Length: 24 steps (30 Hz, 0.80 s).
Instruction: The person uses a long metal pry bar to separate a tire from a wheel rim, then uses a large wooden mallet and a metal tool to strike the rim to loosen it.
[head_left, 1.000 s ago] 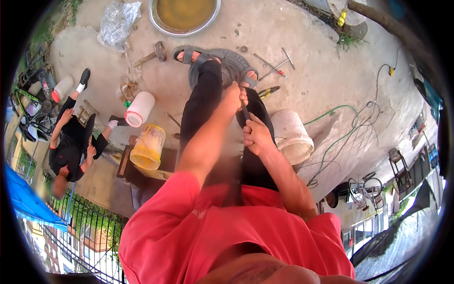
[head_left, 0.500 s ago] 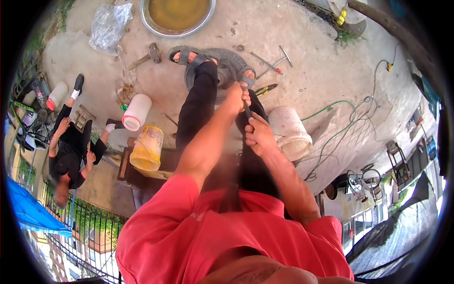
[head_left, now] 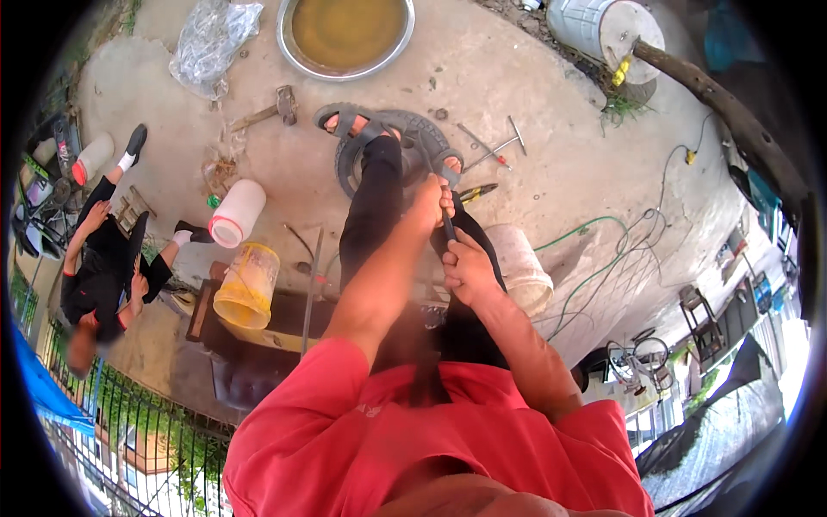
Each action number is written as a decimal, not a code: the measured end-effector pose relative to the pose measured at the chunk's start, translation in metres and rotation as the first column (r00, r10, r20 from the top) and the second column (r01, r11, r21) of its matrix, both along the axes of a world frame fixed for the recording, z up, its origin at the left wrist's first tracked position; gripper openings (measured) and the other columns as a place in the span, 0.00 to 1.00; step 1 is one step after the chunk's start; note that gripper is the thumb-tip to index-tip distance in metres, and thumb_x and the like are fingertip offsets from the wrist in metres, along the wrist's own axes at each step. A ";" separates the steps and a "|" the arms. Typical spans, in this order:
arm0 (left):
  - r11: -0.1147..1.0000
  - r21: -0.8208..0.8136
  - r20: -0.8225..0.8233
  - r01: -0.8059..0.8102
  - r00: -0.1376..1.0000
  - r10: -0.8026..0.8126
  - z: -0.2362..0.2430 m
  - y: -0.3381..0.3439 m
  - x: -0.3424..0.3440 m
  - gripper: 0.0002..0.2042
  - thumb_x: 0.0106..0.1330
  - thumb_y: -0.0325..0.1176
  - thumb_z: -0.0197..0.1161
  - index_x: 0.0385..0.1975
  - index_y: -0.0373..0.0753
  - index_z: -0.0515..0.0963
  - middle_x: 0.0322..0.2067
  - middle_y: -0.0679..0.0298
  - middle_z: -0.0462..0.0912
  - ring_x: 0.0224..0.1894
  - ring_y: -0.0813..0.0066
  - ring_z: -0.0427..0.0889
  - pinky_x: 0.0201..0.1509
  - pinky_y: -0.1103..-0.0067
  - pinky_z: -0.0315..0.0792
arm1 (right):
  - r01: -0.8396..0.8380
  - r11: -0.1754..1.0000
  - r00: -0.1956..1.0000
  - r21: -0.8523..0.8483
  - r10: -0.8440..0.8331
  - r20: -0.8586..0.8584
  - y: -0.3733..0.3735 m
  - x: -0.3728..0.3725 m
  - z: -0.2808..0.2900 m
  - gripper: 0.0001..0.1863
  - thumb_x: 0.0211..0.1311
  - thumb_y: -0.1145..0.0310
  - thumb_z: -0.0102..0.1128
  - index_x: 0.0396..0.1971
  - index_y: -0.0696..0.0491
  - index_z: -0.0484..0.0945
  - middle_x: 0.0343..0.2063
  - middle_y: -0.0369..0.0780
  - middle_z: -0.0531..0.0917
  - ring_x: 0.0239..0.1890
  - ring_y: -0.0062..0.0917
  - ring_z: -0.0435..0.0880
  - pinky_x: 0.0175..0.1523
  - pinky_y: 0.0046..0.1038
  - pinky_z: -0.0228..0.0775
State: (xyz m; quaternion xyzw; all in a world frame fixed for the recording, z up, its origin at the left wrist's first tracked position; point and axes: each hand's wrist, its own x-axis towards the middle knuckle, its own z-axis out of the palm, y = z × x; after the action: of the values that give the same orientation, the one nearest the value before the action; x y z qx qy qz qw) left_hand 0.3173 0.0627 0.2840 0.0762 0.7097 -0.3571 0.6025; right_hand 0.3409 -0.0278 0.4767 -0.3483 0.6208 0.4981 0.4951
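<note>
My left hand (head_left: 433, 202) is closed round the upper part of a dark pry bar (head_left: 449, 227). Lower on the same bar, my right hand (head_left: 469, 269) is wrapped round it. The bar slants from my hands toward the inner edge of a black tire (head_left: 346, 165) lying flat on the ground; where its far end meets the tire is hard to make out. My sandalled feet press on the tire, the left sandal (head_left: 351, 122) at its far left and the right sandal (head_left: 450, 165) on its right side.
Right of the tire lie pliers (head_left: 478, 192) and a T-handled wrench (head_left: 500, 148). A hammer (head_left: 284, 105) is left of it, a basin of brownish water (head_left: 284, 47) beyond. Buckets stand either side: yellow (head_left: 250, 284), white (head_left: 519, 271). A seated person (head_left: 99, 280) is at left. A green hose (head_left: 603, 220) trails right.
The view has shifted, so the ground things sit at different places in it. Both hands keep their grip on the bar, and my feet stay on the tire.
</note>
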 end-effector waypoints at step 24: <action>0.979 0.048 0.006 -0.197 0.980 0.197 -0.027 -0.013 0.009 0.20 0.79 0.54 0.44 0.30 0.54 0.77 0.14 0.74 0.64 0.11 0.81 0.56 0.18 0.77 0.52 | -0.032 0.997 0.999 0.077 0.032 0.003 -0.023 0.020 -0.032 0.32 0.75 0.67 0.48 0.76 0.42 0.53 0.22 0.31 0.67 0.16 0.14 0.57 0.19 0.19 0.49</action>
State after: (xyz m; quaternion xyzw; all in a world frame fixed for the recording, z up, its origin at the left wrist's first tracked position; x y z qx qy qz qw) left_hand 0.3259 0.0494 0.2568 0.0205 0.7218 -0.2784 0.6333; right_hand 0.3612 -0.0512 0.4451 -0.3393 0.5953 0.5291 0.5006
